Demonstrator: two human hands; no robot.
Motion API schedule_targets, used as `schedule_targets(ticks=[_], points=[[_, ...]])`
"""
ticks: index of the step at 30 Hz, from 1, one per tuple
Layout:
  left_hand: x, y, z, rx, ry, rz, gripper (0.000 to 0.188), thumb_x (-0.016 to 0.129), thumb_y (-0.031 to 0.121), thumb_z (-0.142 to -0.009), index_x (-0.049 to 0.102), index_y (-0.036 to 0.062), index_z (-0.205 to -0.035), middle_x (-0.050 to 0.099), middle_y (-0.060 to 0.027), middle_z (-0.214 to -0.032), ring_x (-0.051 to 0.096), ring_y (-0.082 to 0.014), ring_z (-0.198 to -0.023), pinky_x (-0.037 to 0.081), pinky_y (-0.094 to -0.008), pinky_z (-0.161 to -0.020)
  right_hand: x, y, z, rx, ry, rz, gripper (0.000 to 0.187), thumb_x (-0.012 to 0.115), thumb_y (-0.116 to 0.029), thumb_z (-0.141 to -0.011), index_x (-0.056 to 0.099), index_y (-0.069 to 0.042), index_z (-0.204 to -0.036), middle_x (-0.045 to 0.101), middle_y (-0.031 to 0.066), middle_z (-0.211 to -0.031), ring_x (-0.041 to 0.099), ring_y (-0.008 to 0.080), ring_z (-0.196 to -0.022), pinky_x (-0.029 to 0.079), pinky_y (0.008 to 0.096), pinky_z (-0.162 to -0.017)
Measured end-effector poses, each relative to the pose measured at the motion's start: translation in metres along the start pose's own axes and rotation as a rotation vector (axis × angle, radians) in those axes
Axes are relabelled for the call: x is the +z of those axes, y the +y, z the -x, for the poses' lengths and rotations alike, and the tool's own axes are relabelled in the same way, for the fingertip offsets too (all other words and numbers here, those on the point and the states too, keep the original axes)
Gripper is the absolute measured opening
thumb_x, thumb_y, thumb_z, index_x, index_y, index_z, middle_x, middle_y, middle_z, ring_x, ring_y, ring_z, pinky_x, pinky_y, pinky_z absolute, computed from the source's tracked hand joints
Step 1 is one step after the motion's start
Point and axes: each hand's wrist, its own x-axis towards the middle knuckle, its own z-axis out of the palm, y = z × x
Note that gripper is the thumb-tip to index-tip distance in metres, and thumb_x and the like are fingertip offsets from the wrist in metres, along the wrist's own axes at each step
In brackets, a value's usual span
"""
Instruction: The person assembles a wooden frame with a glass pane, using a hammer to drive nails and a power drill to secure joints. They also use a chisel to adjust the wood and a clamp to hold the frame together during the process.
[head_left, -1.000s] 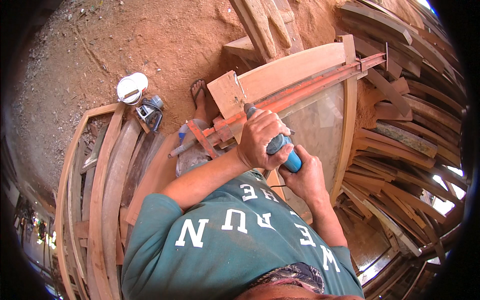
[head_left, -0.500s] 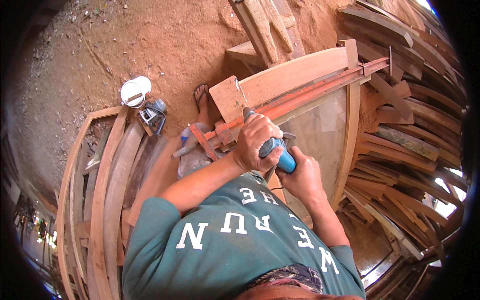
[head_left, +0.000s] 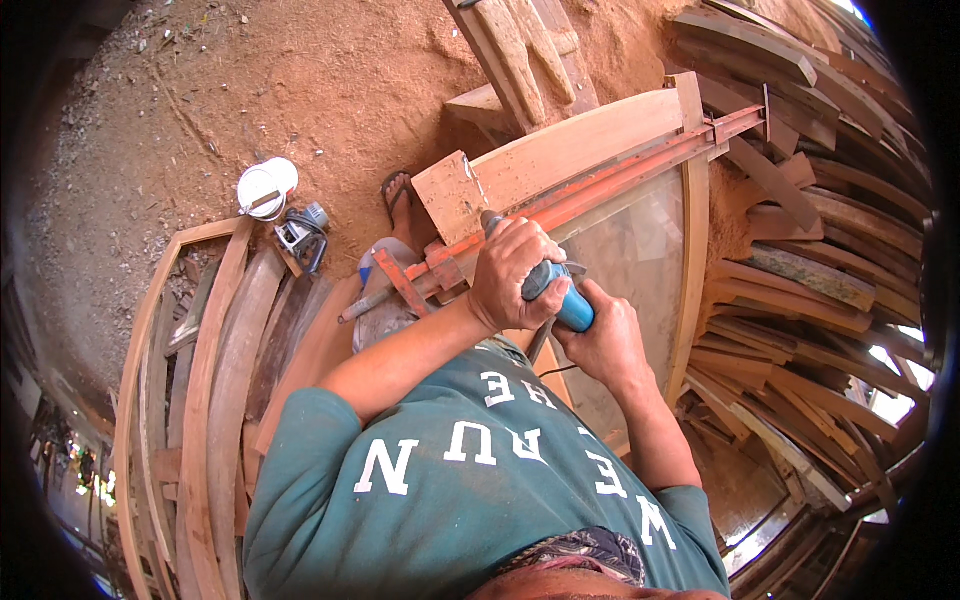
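Note:
Both hands grip a blue hand-held power tool [head_left: 562, 300] held over a curved wooden frame [head_left: 585, 150] that is squeezed by a long orange bar clamp [head_left: 610, 180]. My left hand [head_left: 512, 272] wraps the tool's front end, close to the clamp bar. My right hand [head_left: 600, 335] holds the blue rear body. The tool's working end is hidden under my left hand. A thin cord runs down from the tool toward my chest.
Curved wooden pieces [head_left: 215, 400] lie stacked at the left, and many more planks [head_left: 800, 280] are piled at the right. A white tub [head_left: 266, 187] and another power tool [head_left: 300, 235] sit on the reddish sawdust ground. My sandalled foot [head_left: 397, 195] shows beyond the frame.
Both hands and the tool have shifted slightly to the right along the clamped frame. The grip is unchanged.

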Motion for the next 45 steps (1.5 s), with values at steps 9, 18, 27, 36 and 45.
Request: schedule_targets(ticks=[9,18,27,36,45], points=[[-0.001,-0.002,-0.001,0.041,-0.026,-0.015,0.035,0.063,0.041,-0.091,0.059,0.0066,-0.090,0.061,-0.0111,-0.083,0.058,-0.0300,-0.075,0.042,-0.0423,-0.075,-0.003,0.004,-0.005,-0.014,-0.028,0.018,0.032,0.076,-0.016,-0.071,0.068,-0.004,-0.100,0.073,0.0213,-0.083,0.071,0.0430,-0.083,0.057,0.0496,-0.076],[-0.003,-0.010,0.003,0.057,-0.031,-0.008,0.037,0.062,0.042,-0.092,0.058,0.0057,-0.094,0.061,-0.0124,-0.086,0.059,-0.0298,-0.077,0.043,-0.0424,-0.075,0.001,0.011,-0.013,-0.077,-0.022,0.083,0.032,0.077,-0.021,-0.072,0.067,-0.006,-0.099,0.073,0.0194,-0.083,0.072,0.0399,-0.084,0.057,0.0498,-0.076],[-0.003,-0.013,0.007,0.031,-0.032,-0.018,0.040,0.061,0.045,-0.093,0.060,0.0053,-0.093,0.061,-0.0118,-0.083,0.060,-0.0299,-0.078,0.044,-0.0421,-0.076,0.010,0.011,-0.013,-0.025,-0.027,0.081,0.033,0.077,-0.023,-0.073,0.069,-0.008,-0.102,0.073,0.0190,-0.085,0.072,0.0395,-0.085,0.057,0.0497,-0.078],[-0.004,-0.018,0.008,-0.013,-0.046,0.021,0.039,0.061,0.044,-0.093,0.062,0.0048,-0.088,0.059,-0.0136,-0.080,0.060,-0.0329,-0.076,0.045,-0.0433,-0.075,0.022,0.009,-0.010,-0.007,0.039,0.050,0.031,0.075,-0.024,-0.075,0.070,-0.006,-0.100,0.074,0.0207,-0.088,0.072,0.0405,-0.088,0.057,0.0507,-0.080],[-0.006,-0.011,0.001,-0.048,-0.101,0.003,0.022,0.059,0.025,-0.087,0.062,0.0030,-0.084,0.058,-0.0139,-0.078,0.057,-0.0317,-0.073,0.046,-0.0432,-0.070,0.036,0.016,-0.004,0.029,0.058,-0.111,0.035,0.076,-0.024,-0.076,0.069,-0.004,-0.104,0.072,0.0245,-0.085,0.071,0.0436,-0.087,0.056,0.0499,-0.079]])
